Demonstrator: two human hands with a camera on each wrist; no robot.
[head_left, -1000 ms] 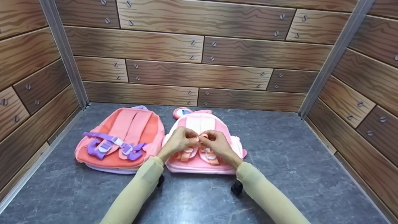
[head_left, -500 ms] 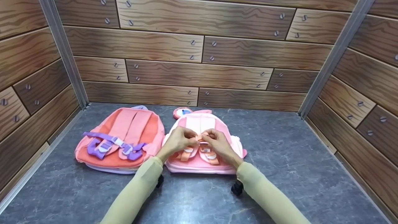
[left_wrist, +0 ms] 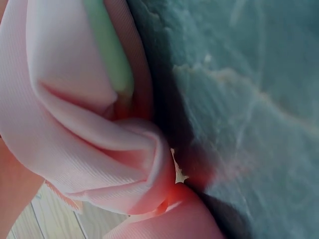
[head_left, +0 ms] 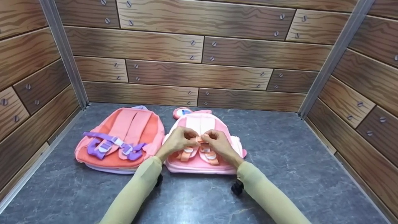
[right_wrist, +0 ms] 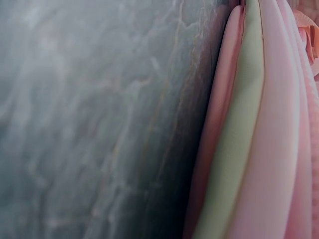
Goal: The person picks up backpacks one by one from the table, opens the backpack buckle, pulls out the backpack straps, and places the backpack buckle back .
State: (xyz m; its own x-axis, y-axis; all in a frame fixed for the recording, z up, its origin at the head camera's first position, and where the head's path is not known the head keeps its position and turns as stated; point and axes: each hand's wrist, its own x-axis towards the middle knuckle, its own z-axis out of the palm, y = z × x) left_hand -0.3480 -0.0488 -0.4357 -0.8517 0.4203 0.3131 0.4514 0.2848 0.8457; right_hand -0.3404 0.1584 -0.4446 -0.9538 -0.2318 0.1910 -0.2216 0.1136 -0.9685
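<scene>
In the head view a pink backpack (head_left: 202,168) lies with its shoulder straps up, at the middle of the grey table. Over it my left hand (head_left: 178,140) and right hand (head_left: 218,143) meet, thumbs against fingers. Between them they pinch an orange strap (head_left: 200,139), the left at one end, the right at the other; the fingers cover most of its ends. Below hang orange webbing loops with white buckles (head_left: 188,150). The left wrist view is filled by the backpack's folded pink fabric (left_wrist: 94,154). In the right wrist view its side (right_wrist: 274,139) shows a pale green band.
Close on the left lies a coral backpack (head_left: 102,160) with purple straps (head_left: 102,135) joined by a white buckle (head_left: 117,142). A round red-and-white piece with an eye (head_left: 182,112) sticks out behind the pink one. Wood-patterned walls (head_left: 199,71) enclose the grey table (head_left: 279,155).
The orange strap between my fingertips has turned and now stretches straight across, showing more of itself. My right fingers have shifted slightly. Both backpacks stay where they were.
</scene>
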